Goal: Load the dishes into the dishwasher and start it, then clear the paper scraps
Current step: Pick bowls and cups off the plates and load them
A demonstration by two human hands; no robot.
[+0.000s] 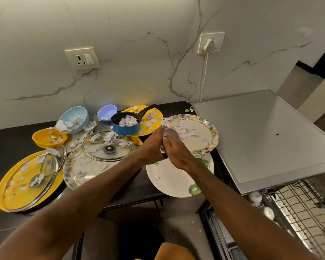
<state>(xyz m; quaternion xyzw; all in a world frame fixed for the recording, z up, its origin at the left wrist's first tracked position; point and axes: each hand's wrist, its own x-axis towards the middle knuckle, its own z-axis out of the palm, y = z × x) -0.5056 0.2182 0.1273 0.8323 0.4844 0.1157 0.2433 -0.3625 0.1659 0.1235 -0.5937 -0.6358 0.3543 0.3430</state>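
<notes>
My left hand (152,145) and my right hand (178,153) meet over the counter, both curled round a small white cup (170,133). They hover above a floral-rimmed plate (210,136) strewn with paper scraps (186,131) and a white plate with green fruit print (169,182). A blue saucepan (127,123) full of scraps stands on a yellow plate (154,117). To the left lie two glass lids (105,147) (28,181), a yellow tray (3,192), a light-blue bowl (74,119), a yellow bowl (49,137) and a lilac bowl (107,112).
The dishwasher's grey top (266,136) sits at the right, with its wire rack (298,207) pulled out below holding white cups. A plug and cable (204,72) hang on the marble wall. The black counter (11,143) runs left.
</notes>
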